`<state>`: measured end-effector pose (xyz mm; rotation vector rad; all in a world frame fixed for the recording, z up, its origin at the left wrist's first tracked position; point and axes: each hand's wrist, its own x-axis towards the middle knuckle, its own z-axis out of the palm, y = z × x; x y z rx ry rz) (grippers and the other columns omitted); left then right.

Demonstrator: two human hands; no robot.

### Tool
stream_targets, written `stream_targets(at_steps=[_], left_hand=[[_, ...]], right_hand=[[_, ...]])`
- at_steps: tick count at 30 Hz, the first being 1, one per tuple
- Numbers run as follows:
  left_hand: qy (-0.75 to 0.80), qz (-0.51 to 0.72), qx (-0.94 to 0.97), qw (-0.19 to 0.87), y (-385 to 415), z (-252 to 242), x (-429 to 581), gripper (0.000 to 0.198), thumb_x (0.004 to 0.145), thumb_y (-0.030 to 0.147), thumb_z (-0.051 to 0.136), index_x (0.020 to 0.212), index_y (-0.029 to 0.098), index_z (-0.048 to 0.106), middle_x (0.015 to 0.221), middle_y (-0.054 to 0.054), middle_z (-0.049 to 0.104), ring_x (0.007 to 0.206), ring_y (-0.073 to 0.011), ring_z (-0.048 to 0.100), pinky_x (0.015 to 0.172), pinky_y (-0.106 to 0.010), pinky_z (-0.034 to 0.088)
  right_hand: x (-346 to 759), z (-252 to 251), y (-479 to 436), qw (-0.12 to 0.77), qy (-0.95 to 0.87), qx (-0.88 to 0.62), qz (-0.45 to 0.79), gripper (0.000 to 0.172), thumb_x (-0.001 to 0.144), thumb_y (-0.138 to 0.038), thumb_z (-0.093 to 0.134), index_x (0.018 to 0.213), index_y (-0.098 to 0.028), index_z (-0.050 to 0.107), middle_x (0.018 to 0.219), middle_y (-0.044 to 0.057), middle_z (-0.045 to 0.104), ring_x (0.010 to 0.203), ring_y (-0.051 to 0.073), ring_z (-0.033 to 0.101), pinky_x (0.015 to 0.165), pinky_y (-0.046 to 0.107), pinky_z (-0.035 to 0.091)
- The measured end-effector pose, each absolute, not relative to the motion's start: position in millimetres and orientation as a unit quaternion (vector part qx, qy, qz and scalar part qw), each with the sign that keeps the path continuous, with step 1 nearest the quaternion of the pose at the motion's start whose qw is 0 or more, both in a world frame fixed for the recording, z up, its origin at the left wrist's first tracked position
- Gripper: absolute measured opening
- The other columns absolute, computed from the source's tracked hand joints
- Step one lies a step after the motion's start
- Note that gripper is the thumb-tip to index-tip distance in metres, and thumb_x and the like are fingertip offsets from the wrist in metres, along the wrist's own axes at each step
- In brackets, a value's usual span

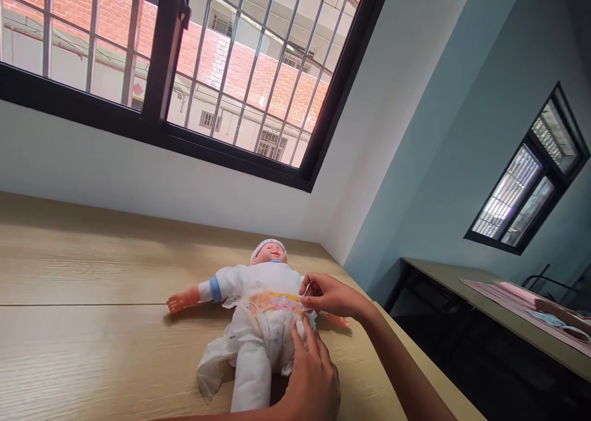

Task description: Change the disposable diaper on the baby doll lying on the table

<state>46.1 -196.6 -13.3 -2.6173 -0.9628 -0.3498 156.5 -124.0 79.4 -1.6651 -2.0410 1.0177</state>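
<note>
A baby doll [272, 279] in a white outfit with blue cuffs and a white cap lies on its back on the wooden table. Around its hips is a white diaper [276, 328] with a coloured printed waistband [272, 301]. My right hand [330, 295] pinches the diaper's side tab at the waist, thumb and index finger together. Lower down, my left hand [314, 368] rests on the diaper's front edge and the doll's hip, fingers stretched out. The doll's far leg is mostly hidden behind my left hand. Loose white cloth [215, 362] spreads beside the near leg.
The light wooden table [92, 347] has a seam across it and meets the wall under a barred window [249, 58]. To the right, past a gap, stands another table [462, 285] with pink cloth [512, 295] and a light blue mask-like item [551, 319].
</note>
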Motion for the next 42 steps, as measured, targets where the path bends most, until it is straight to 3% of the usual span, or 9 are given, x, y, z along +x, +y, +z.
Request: stream_targets(at_steps=[6, 9, 12, 15, 23, 28, 34, 40, 42], left_hand=[[-0.316, -0.144, -0.918, 0.192, -187, -28, 48, 0.044, 0.093, 0.029, 0.036, 0.116, 0.009, 0.067, 0.123, -0.025, 0.059, 0.121, -0.0464, 0.049, 0.091, -0.066, 0.046], [-0.300, -0.122, -0.927, 0.188, -185, -28, 48, 0.042, 0.093, 0.025, 0.035, 0.116, 0.010, 0.067, 0.124, -0.024, 0.059, 0.120, -0.0467, 0.049, 0.087, -0.067, 0.048], [-0.283, -0.102, -0.936, 0.181, -184, -22, 45, 0.040, 0.094, 0.022, 0.035, 0.118, 0.012, 0.066, 0.126, -0.021, 0.058, 0.120, -0.0453, 0.051, 0.086, -0.066, 0.049], [-0.262, -0.090, -0.945, 0.173, -181, -14, 40, 0.041, 0.095, 0.029, 0.037, 0.123, 0.012, 0.062, 0.129, -0.021, 0.056, 0.122, -0.0415, 0.050, 0.087, -0.061, 0.051], [-0.365, -0.085, -0.922, 0.098, -175, -11, 37, 0.084, 0.079, 0.068, 0.051, 0.139, 0.009, 0.044, 0.144, -0.030, 0.027, 0.134, -0.0458, 0.029, 0.105, -0.061, 0.036], [-0.355, -0.034, -0.933, 0.050, -176, 12, 29, 0.071, 0.085, 0.061, 0.049, 0.140, 0.016, 0.043, 0.146, -0.028, 0.029, 0.136, -0.0440, 0.026, 0.107, -0.060, 0.032], [-0.252, -0.054, -0.966, -0.017, -154, 73, -21, 0.042, 0.090, 0.048, 0.050, 0.122, 0.021, 0.057, 0.110, -0.008, 0.067, 0.104, -0.0258, 0.061, 0.093, -0.038, 0.046], [-0.525, -0.116, -0.832, 0.140, -142, 121, -94, 0.034, 0.097, 0.037, 0.042, 0.112, 0.011, 0.057, 0.106, -0.012, 0.065, 0.102, -0.0272, 0.060, 0.085, -0.036, 0.043], [-0.558, -0.114, -0.810, 0.137, -148, 131, -113, 0.030, 0.098, 0.037, 0.040, 0.103, 0.012, 0.057, 0.097, -0.009, 0.065, 0.091, -0.0238, 0.062, 0.075, -0.032, 0.042]], right_hand=[[135, 82, -124, 0.091, -0.762, -0.606, 0.211, 0.015, 0.073, -0.014, 0.059, 0.088, -0.019, 0.059, 0.075, -0.001, 0.063, 0.073, 0.015, 0.057, 0.059, 0.023, 0.037], [127, 82, -118, 0.126, -0.754, -0.579, 0.284, 0.030, 0.080, -0.022, 0.058, 0.110, -0.019, 0.057, 0.082, 0.001, 0.067, 0.076, 0.016, 0.061, 0.063, 0.025, 0.044], [118, 92, -121, 0.218, -0.766, -0.476, 0.372, 0.040, 0.090, -0.032, 0.053, 0.127, -0.018, 0.050, 0.100, 0.006, 0.068, 0.086, 0.016, 0.064, 0.078, 0.030, 0.051], [113, 112, -137, 0.356, -0.783, -0.430, 0.273, 0.034, 0.093, -0.037, 0.052, 0.122, -0.020, 0.056, 0.112, 0.007, 0.065, 0.101, 0.017, 0.062, 0.091, 0.034, 0.049], [142, 136, -177, 0.519, -0.749, -0.378, 0.163, 0.024, 0.091, -0.041, 0.055, 0.104, -0.023, 0.065, 0.104, 0.003, 0.066, 0.100, 0.018, 0.063, 0.085, 0.031, 0.054], [146, 134, -177, 0.502, -0.768, -0.384, 0.109, 0.022, 0.092, -0.040, 0.053, 0.103, -0.025, 0.065, 0.102, 0.003, 0.066, 0.098, 0.019, 0.063, 0.082, 0.031, 0.054], [142, 133, -183, 0.432, -0.801, -0.413, 0.002, 0.017, 0.095, -0.036, 0.050, 0.104, -0.029, 0.063, 0.104, 0.001, 0.065, 0.094, 0.018, 0.062, 0.083, 0.030, 0.053], [115, 114, -202, 0.266, -0.868, -0.414, 0.067, 0.019, 0.090, -0.041, 0.056, 0.106, -0.034, 0.059, 0.102, 0.004, 0.067, 0.083, 0.023, 0.065, 0.067, 0.033, 0.055], [91, 92, -202, 0.185, -0.894, -0.399, 0.091, 0.017, 0.087, -0.039, 0.060, 0.103, -0.033, 0.061, 0.104, 0.003, 0.067, 0.092, 0.025, 0.064, 0.077, 0.036, 0.053]])
